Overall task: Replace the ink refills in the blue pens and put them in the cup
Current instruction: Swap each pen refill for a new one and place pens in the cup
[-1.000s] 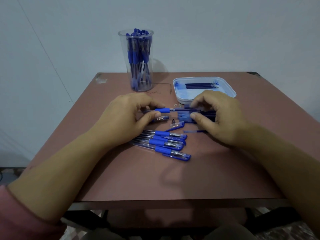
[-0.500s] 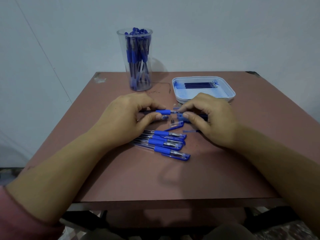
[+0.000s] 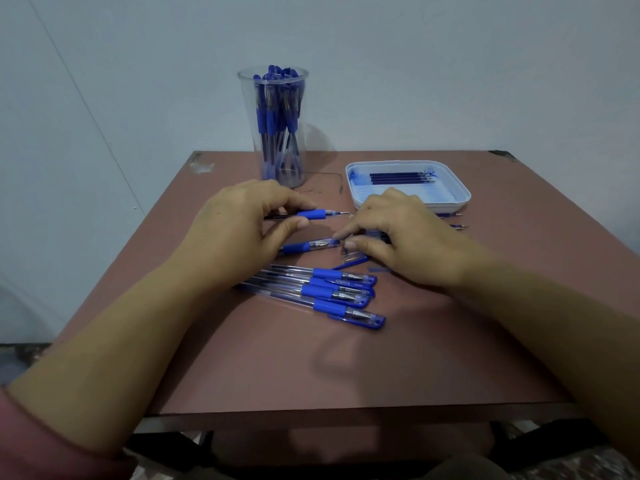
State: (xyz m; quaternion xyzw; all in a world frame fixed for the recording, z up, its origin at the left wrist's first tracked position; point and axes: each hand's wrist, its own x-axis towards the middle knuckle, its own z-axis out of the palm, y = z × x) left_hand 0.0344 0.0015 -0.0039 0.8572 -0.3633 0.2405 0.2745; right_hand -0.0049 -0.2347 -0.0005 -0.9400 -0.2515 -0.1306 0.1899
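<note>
My left hand (image 3: pixel 239 233) holds a blue-grip pen (image 3: pixel 311 214) level above the table, with the refill's bare tip sticking out to the right. My right hand (image 3: pixel 398 237) is down on the table, thumb and forefinger close together at the end of a capped pen (image 3: pixel 304 246) and beside a small loose tip piece (image 3: pixel 344 251) and a blue cap (image 3: pixel 351 263). Whether those fingers pinch anything is unclear. Several capped blue pens (image 3: pixel 332 292) lie in a row nearer me. The clear cup (image 3: pixel 273 126), full of blue pens, stands at the back.
A white tray (image 3: pixel 460 197) at the back right holds several dark refills (image 3: pixel 398 177). More refills (image 3: pixel 457 226) lie on the brown table (image 3: pixel 346 368) behind my right hand. A grey wall stands close behind the table.
My right hand has let go of the held pen's tip and dropped toward the loose parts on the table. The left hand keeps the pen in about the same place.
</note>
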